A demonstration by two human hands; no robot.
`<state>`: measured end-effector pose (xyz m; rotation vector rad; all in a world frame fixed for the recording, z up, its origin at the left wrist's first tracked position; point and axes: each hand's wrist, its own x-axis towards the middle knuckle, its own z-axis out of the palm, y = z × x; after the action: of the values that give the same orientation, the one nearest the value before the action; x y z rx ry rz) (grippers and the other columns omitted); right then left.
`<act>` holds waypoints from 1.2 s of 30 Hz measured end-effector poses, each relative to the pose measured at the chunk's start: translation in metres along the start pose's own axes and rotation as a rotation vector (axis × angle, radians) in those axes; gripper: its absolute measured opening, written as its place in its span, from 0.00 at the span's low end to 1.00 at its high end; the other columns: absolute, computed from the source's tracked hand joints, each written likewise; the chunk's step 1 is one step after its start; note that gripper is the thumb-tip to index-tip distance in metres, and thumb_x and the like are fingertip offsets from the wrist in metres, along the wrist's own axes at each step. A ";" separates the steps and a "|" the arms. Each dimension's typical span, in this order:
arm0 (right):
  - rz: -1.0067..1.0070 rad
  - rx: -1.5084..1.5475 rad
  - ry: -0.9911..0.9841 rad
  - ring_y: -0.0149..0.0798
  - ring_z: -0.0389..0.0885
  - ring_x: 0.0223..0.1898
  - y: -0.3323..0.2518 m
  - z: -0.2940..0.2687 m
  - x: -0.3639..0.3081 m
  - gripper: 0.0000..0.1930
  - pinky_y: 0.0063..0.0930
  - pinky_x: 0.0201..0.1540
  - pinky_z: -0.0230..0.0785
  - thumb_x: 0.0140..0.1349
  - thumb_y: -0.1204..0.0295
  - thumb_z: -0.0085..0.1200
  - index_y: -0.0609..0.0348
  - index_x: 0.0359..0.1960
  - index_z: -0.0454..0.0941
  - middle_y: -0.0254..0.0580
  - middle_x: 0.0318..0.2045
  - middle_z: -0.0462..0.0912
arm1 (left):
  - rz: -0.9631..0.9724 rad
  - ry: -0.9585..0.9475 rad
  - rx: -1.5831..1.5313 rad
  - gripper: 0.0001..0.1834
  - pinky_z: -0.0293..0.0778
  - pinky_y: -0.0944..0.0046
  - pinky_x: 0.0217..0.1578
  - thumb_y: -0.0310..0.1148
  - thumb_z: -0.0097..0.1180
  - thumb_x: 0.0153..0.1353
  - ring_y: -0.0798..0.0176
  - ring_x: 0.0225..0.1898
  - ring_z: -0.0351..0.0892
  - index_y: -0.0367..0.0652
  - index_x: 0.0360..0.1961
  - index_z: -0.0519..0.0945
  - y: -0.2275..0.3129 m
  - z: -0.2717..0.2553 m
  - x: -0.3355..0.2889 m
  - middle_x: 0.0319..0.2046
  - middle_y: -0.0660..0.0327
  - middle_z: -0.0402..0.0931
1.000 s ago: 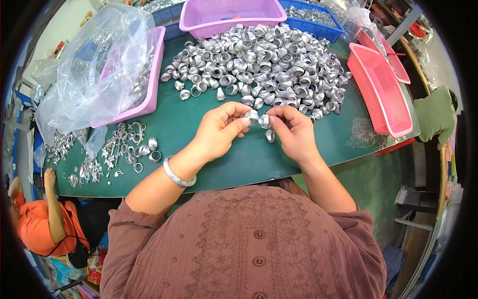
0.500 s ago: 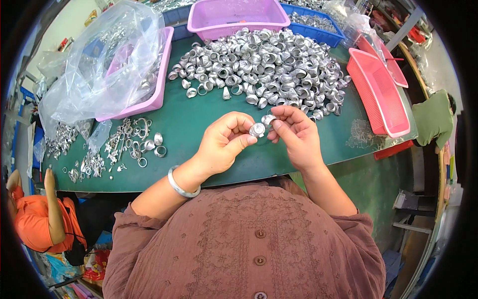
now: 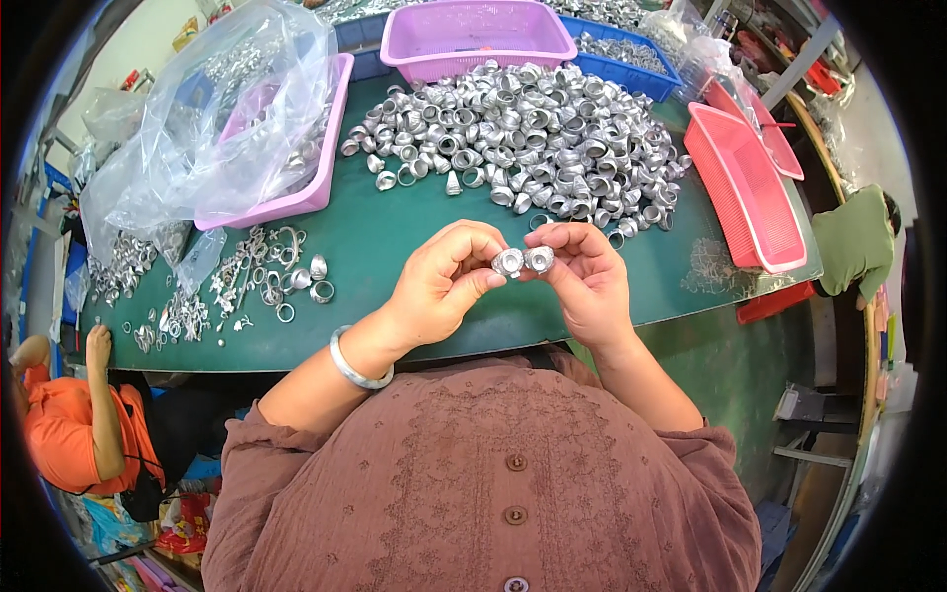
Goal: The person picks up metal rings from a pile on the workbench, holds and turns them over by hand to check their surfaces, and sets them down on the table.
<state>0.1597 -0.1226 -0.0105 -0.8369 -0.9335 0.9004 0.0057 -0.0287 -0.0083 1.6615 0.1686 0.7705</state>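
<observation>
Between thumb and fingers, my left hand [image 3: 449, 281] pinches a silver-coloured metal ring [image 3: 508, 261], its round patterned top facing me. My right hand [image 3: 584, 281] grips a second, similar ring [image 3: 540, 259] right beside the first, also with its top toward me. Both hands are raised a little over the near edge of the green table [image 3: 395, 266]. Beyond them lies a large heap of silver rings [image 3: 533, 133], with a few loose ones at its left and near edges.
At the left, a pink basket [image 3: 330, 148] holds silver pieces under a clear plastic bag [image 3: 187, 148]. Small metal parts [image 3: 261, 276] lie nearer. A purple basket [image 3: 478, 39] and blue tray [image 3: 621, 54] stand behind the heap, a red basket [image 3: 745, 192] right. People in orange [image 3: 74, 429] and green [image 3: 856, 242] are nearby.
My right hand has turned its ring, so the round top now faces me. The two rings have come level, side by side. The left hand has hardly moved.
</observation>
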 end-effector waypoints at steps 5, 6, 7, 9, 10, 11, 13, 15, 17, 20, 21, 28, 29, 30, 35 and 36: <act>0.035 -0.033 -0.009 0.32 0.77 0.34 -0.003 0.000 -0.002 0.08 0.24 0.38 0.72 0.56 0.85 0.42 0.66 0.38 0.69 0.42 0.37 0.74 | 0.004 -0.010 0.034 0.06 0.65 0.77 0.31 0.20 0.49 0.56 0.76 0.32 0.67 0.36 0.35 0.68 0.003 0.000 -0.002 0.37 0.61 0.68; 0.046 -0.043 -0.007 0.32 0.77 0.34 -0.004 0.000 -0.002 0.08 0.24 0.38 0.72 0.56 0.85 0.43 0.66 0.37 0.69 0.42 0.36 0.74 | -0.007 -0.007 0.016 0.06 0.65 0.77 0.32 0.20 0.49 0.56 0.75 0.33 0.67 0.36 0.35 0.68 0.002 -0.001 -0.003 0.37 0.61 0.68; 0.045 -0.044 -0.006 0.32 0.77 0.34 -0.004 0.000 -0.002 0.08 0.24 0.38 0.72 0.56 0.85 0.43 0.66 0.37 0.69 0.42 0.36 0.74 | -0.018 -0.005 -0.002 0.07 0.66 0.77 0.32 0.20 0.49 0.56 0.75 0.33 0.68 0.36 0.36 0.69 0.002 0.000 -0.003 0.37 0.61 0.68; 0.103 -0.010 0.006 0.32 0.78 0.34 -0.005 0.001 -0.002 0.06 0.23 0.37 0.72 0.56 0.83 0.46 0.66 0.36 0.69 0.42 0.35 0.74 | -0.039 -0.003 -0.049 0.07 0.66 0.76 0.33 0.21 0.50 0.56 0.75 0.33 0.68 0.36 0.37 0.69 0.003 0.002 -0.003 0.37 0.61 0.68; 0.102 -0.011 0.008 0.32 0.78 0.34 -0.006 0.001 -0.002 0.06 0.23 0.37 0.72 0.56 0.83 0.46 0.66 0.36 0.69 0.42 0.35 0.74 | -0.061 0.000 -0.095 0.08 0.67 0.76 0.33 0.21 0.50 0.56 0.75 0.34 0.69 0.36 0.37 0.68 0.004 0.003 -0.004 0.37 0.61 0.69; 0.155 -0.007 0.015 0.32 0.78 0.33 -0.008 0.002 -0.002 0.06 0.23 0.37 0.72 0.55 0.82 0.47 0.66 0.35 0.69 0.42 0.34 0.75 | -0.061 -0.001 -0.095 0.08 0.67 0.76 0.33 0.21 0.50 0.56 0.75 0.34 0.69 0.36 0.37 0.68 0.004 0.004 -0.004 0.37 0.61 0.69; 0.209 -0.004 0.024 0.32 0.78 0.32 -0.010 0.002 -0.002 0.06 0.23 0.36 0.73 0.55 0.82 0.49 0.66 0.34 0.69 0.42 0.33 0.75 | -0.089 0.011 -0.105 0.09 0.68 0.75 0.34 0.22 0.49 0.56 0.74 0.34 0.70 0.36 0.39 0.68 0.003 0.005 -0.005 0.36 0.62 0.70; 0.256 0.011 0.030 0.32 0.78 0.32 -0.010 0.001 -0.002 0.06 0.23 0.35 0.73 0.55 0.80 0.51 0.66 0.34 0.69 0.43 0.31 0.76 | -0.090 0.004 -0.089 0.09 0.69 0.75 0.34 0.22 0.49 0.57 0.74 0.33 0.70 0.36 0.40 0.68 0.004 0.005 -0.006 0.35 0.62 0.70; 0.267 0.013 0.033 0.32 0.78 0.31 -0.010 0.001 -0.003 0.06 0.22 0.34 0.73 0.55 0.80 0.51 0.66 0.34 0.69 0.43 0.31 0.76 | -0.092 -0.001 -0.074 0.09 0.69 0.74 0.34 0.23 0.49 0.57 0.74 0.33 0.70 0.36 0.40 0.68 0.003 0.006 -0.007 0.34 0.63 0.71; 0.295 0.023 0.043 0.32 0.78 0.29 -0.012 0.004 -0.003 0.06 0.21 0.31 0.73 0.55 0.79 0.51 0.66 0.33 0.69 0.42 0.30 0.76 | -0.097 0.021 -0.116 0.13 0.70 0.73 0.34 0.23 0.48 0.58 0.73 0.33 0.71 0.36 0.45 0.68 0.002 0.007 -0.010 0.35 0.62 0.72; 0.311 0.031 0.051 0.31 0.78 0.27 -0.012 0.005 -0.003 0.05 0.20 0.29 0.72 0.55 0.79 0.50 0.66 0.33 0.69 0.42 0.29 0.76 | -0.108 0.027 -0.100 0.15 0.71 0.73 0.34 0.23 0.48 0.57 0.72 0.34 0.72 0.36 0.47 0.68 0.003 0.007 -0.010 0.35 0.62 0.72; 0.406 -0.083 0.030 0.29 0.77 0.23 -0.014 0.003 -0.005 0.10 0.18 0.21 0.68 0.55 0.81 0.45 0.66 0.40 0.69 0.40 0.27 0.75 | -0.407 0.010 -0.331 0.16 0.71 0.73 0.35 0.24 0.48 0.58 0.70 0.34 0.73 0.38 0.49 0.70 0.008 0.005 -0.009 0.36 0.61 0.73; 0.457 -0.044 0.018 0.30 0.77 0.23 -0.014 0.000 -0.004 0.12 0.19 0.21 0.68 0.55 0.81 0.44 0.66 0.43 0.68 0.40 0.28 0.75 | -0.443 0.025 -0.424 0.16 0.71 0.73 0.35 0.26 0.48 0.58 0.70 0.34 0.73 0.37 0.49 0.70 0.008 0.004 -0.008 0.36 0.61 0.73; 0.507 -0.004 0.007 0.31 0.77 0.23 -0.014 -0.002 -0.004 0.14 0.19 0.22 0.69 0.55 0.81 0.44 0.66 0.45 0.68 0.41 0.29 0.75 | -0.444 0.026 -0.425 0.16 0.71 0.73 0.35 0.26 0.48 0.58 0.70 0.34 0.73 0.37 0.49 0.70 0.008 0.003 -0.008 0.36 0.61 0.73; 0.575 0.168 -0.028 0.36 0.78 0.27 -0.018 0.000 -0.005 0.16 0.22 0.28 0.72 0.54 0.82 0.44 0.68 0.46 0.66 0.45 0.32 0.74 | -0.492 0.037 -0.621 0.16 0.71 0.73 0.35 0.27 0.49 0.58 0.71 0.33 0.73 0.36 0.49 0.69 0.003 -0.003 -0.009 0.36 0.61 0.73; 0.578 0.200 -0.042 0.38 0.79 0.29 -0.018 0.000 -0.005 0.16 0.23 0.30 0.74 0.54 0.83 0.44 0.69 0.47 0.65 0.46 0.34 0.74 | -0.492 0.037 -0.644 0.16 0.72 0.72 0.35 0.27 0.49 0.58 0.71 0.33 0.73 0.36 0.48 0.70 0.002 -0.004 -0.009 0.37 0.61 0.74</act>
<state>0.1632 -0.1346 0.0040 -0.9325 -0.6257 1.4886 -0.0037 -0.0305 -0.0100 0.9374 0.3054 0.4134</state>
